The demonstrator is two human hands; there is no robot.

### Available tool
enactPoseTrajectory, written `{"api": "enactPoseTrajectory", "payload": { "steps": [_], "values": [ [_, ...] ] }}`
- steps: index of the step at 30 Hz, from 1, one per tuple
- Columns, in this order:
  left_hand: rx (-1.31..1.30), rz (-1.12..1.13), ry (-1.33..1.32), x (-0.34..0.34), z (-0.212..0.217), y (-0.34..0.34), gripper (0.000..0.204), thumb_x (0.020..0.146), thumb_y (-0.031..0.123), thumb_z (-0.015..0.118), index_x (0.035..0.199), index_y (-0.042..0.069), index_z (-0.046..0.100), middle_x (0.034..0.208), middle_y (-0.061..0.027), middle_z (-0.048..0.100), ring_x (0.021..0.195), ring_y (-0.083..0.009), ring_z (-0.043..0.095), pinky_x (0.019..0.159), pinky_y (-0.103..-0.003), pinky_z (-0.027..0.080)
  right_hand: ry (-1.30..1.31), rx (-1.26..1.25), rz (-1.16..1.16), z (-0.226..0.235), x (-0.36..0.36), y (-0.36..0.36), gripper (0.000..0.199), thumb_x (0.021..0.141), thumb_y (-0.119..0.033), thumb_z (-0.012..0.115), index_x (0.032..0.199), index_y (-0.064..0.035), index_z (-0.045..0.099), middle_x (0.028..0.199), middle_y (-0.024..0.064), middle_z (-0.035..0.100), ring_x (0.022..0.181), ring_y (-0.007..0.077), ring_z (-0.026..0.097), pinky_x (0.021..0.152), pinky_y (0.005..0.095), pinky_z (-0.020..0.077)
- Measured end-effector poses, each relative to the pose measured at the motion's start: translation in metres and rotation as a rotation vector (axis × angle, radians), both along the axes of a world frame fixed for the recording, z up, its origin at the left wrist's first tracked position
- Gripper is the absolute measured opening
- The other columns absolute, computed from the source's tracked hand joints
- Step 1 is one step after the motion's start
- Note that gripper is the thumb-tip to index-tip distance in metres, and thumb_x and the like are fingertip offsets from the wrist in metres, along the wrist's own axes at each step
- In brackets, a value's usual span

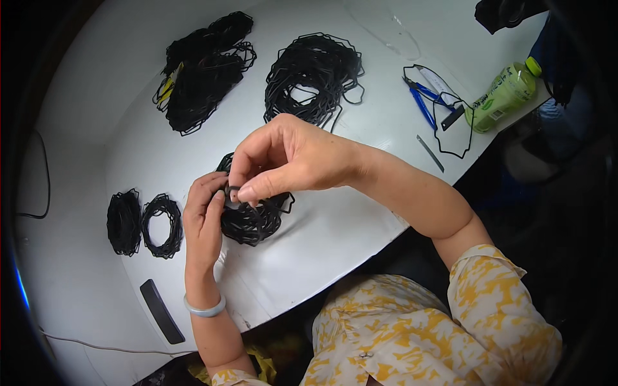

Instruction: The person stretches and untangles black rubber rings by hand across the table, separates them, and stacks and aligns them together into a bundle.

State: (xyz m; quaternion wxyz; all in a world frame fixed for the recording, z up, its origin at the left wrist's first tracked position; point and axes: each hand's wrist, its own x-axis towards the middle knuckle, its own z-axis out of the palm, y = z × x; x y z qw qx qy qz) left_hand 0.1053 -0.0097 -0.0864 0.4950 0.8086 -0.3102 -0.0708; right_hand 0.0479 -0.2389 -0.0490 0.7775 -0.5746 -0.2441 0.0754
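My right hand (299, 154) pinches a thin black strip (237, 188), likely part of a bent black loop, between thumb and fingertips. Close against it, my left hand (205, 215) is closed with its thumb and fingertips at the same strip. Beneath both hands lies a pile of thin black loops (252, 226), partly covered by them. The loops look like narrow, angular rubber gaskets. How much of the strip is inside my left fingers is hidden.
Bigger heaps of black loops lie at the back middle (315, 67) and back left (206, 90); two small bundles (161, 226) sit at left. A dark bar (162, 311) is nearby. Right are blue-handled pliers (421, 106), a grey strip (430, 154) and a green bottle (503, 98).
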Motion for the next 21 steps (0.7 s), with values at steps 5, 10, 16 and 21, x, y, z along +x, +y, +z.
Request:
{"api": "enactPoseTrajectory", "payload": {
  "steps": [5,10,16,21],
  "values": [
    [-0.034,0.121,0.001,0.014,-0.007,0.010,0.023,0.094,0.008,0.048,0.109,0.000,0.064,0.112,-0.0060,0.059,0.085,-0.0084,0.054,0.064,-0.019,0.042,0.020,0.102,-0.118,0.021,-0.018,-0.009,0.015,0.084,-0.010,0.067,0.092,0.0026,0.066,0.084,0.0074,0.067,0.066,0.0066,0.058,0.055,0.0184,0.0427],
    [0.081,0.068,0.044,0.012,-0.002,0.008,0.020,0.092,0.008,0.056,0.108,-0.001,0.064,0.100,-0.0080,0.063,0.085,-0.0144,0.056,0.071,-0.028,0.046,0.145,0.128,-0.440,0.024,-0.018,-0.017,0.013,0.086,-0.012,0.065,0.093,-0.0008,0.066,0.075,0.0028,0.063,0.055,0.0026,0.050,0.047,0.0170,0.0371],
    [0.031,-0.004,-0.055,0.003,0.003,0.010,0.020,0.090,0.008,0.062,0.107,-0.002,0.063,0.093,-0.0030,0.063,0.086,-0.0119,0.057,0.081,-0.025,0.044,0.317,0.069,-0.506,0.008,-0.035,-0.003,0.012,0.087,-0.014,0.064,0.089,-0.0031,0.062,0.069,0.0010,0.058,0.048,0.0037,0.046,0.043,0.0182,0.0333],
    [-0.722,0.158,0.410,0.018,0.032,0.037,0.017,0.098,0.011,0.052,0.111,0.002,0.058,0.093,-0.0032,0.060,0.089,-0.0105,0.058,0.082,-0.028,0.049,0.423,0.207,-0.800,-0.028,-0.043,-0.022,0.011,0.086,-0.013,0.064,0.089,-0.0036,0.060,0.067,-0.0005,0.053,0.050,0.0049,0.043,0.044,0.0207,0.0315]
  ]
}}
